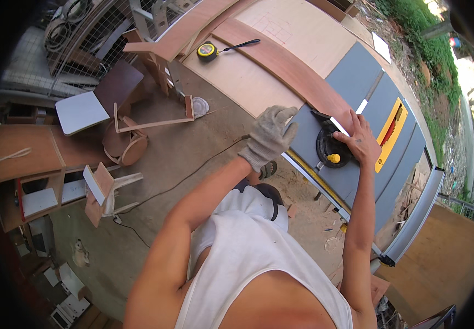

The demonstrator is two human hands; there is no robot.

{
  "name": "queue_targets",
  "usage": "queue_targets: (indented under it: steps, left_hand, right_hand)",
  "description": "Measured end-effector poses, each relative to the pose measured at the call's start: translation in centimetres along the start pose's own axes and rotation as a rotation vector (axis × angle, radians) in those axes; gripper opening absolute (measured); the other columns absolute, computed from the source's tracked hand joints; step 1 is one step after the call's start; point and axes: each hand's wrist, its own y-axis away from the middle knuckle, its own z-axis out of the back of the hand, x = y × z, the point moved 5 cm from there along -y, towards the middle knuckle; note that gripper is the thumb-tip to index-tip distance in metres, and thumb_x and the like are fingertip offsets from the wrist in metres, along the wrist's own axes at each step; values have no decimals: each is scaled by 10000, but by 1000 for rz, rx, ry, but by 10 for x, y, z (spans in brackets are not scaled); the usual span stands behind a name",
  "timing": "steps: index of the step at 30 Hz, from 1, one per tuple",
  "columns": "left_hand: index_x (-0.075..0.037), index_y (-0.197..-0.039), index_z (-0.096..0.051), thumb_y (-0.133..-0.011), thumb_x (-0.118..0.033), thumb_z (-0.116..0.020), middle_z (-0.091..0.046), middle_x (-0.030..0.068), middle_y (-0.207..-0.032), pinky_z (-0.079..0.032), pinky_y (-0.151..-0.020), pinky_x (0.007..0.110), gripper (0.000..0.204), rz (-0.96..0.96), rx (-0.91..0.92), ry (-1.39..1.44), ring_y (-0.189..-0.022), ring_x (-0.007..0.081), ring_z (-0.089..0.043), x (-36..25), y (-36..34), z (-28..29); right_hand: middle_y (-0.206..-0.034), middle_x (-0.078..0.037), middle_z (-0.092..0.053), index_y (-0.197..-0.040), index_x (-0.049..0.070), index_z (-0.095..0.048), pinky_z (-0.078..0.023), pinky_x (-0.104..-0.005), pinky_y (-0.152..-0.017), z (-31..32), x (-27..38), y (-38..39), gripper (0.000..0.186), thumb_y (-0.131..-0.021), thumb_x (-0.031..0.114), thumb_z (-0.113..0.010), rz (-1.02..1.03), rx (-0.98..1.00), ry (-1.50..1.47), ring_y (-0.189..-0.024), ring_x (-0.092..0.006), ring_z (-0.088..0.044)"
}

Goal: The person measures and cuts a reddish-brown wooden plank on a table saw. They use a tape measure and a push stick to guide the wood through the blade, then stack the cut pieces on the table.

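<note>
Under the spread bare right hand point(361, 140) sits a black gauge point(333, 148) on the saw table point(357, 77), the gloved left hand point(270, 137) loosely open just beside it, empty

right hand point(361, 141) covers part of the black miter gauge point(333, 148) and the near end of the reddish board point(281, 63); can't tell whether the fingers press the board or only the gauge. left hand point(270, 137) is gloved, so finger contact with the table saw point(357, 77) edge is hidden. saw blade point(389, 131) mostly sunk in the yellow insert, teeth too small to read. saw's far corner runs into the dark lens rim. tape measure point(207, 51) markings too small to make out.
</note>
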Motion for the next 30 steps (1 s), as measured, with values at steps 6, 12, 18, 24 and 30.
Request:
queue_targets:
  steps: [6, 12, 18, 24, 30]
  left_hand:
    - [-81, -1059, -656, -897, -276, -614, -671, 166, -1052, -522, -843, 479, 257, 645, 256, -159, -998, 363, -650, 124, 192, -22]
    - [-68, -1061, -703, -913, -294, -543, -677, 204, -1130, -508, -910, 492, 314, 887, 573, -41, -1053, 390, -649, 146, 234, -86]
    - [-68, -1131, -717, -909, -290, -517, -688, 215, -1149, -508, -931, 478, 372, 956, 631, 220, -1071, 379, -654, 122, 202, -160]
    - [-62, -1293, -634, -937, -341, -568, -667, 189, -1256, -479, -1003, 373, 457, 1280, 213, 983, -1183, 315, -629, 94, 184, -229]
    - [-63, -1329, -616, -938, -295, -587, -674, 179, -1255, -470, -1007, 354, 456, 1316, -151, 971, -1188, 289, -632, 103, 188, -254]
  right_hand:
    - [-1540, -206, -362, -1559, 135, -313, -294, -488, -1168, -17, -31, -19, 1024, -758, 661, -676, 114, -37, -102, -1435, -388, -333]
    - [-1539, -231, -360, -1544, 89, -338, -235, -494, -1188, -15, -17, -11, 1041, -724, 630, -683, 150, -37, -198, -1444, -406, -305]
    - [-1561, -207, -348, -1552, 56, -313, -229, -468, -1195, -15, -20, -7, 1073, -713, 604, -698, 130, -29, -271, -1466, -375, -295]
    - [-1561, -210, -348, -1552, 66, -318, -225, -476, -1197, -22, -28, -6, 1074, -708, 606, -703, 98, -32, -307, -1463, -380, -296]
    - [-1554, -229, -346, -1541, 50, -333, -236, -481, -1192, -17, -16, 5, 1070, -700, 585, -721, 85, -44, -259, -1462, -388, -295]
